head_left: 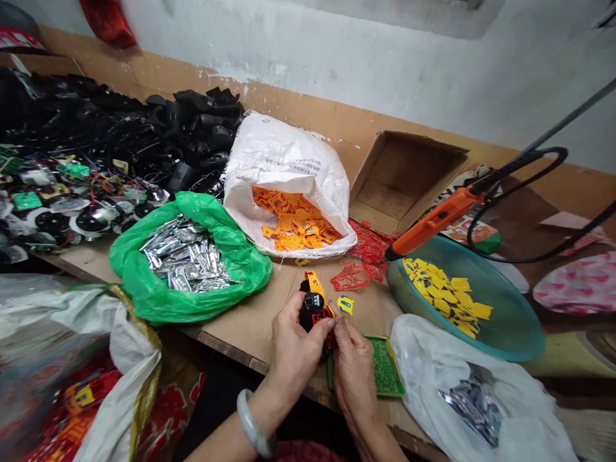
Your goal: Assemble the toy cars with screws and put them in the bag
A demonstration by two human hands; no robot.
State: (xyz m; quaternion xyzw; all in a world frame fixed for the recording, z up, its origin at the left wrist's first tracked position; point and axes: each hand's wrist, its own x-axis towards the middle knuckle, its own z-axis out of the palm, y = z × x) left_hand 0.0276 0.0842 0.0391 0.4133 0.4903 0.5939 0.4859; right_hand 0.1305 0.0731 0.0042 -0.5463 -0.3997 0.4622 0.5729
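My left hand [298,340] is closed around a small toy vehicle [314,301] with black, orange and red parts, above the cardboard-covered table. My right hand [353,356] meets it from the right, thumb and fingers pinched together at the toy's red side; what lies between them is too small to make out. Just beyond the fingers lies a yellow piece with a blue mark [345,305]. A green tray [389,366] of small shiny pieces, likely screws, sits partly behind my right hand. Red lattice-like plastic parts [351,276] lie farther back.
An orange power screwdriver [433,221] hangs at right over a teal basin [520,333] of yellow pieces. A white sack [293,147] holds orange parts; a green bag [129,276] and a white bag [418,353] hold silver pieces. Black parts [192,128] pile up at back left.
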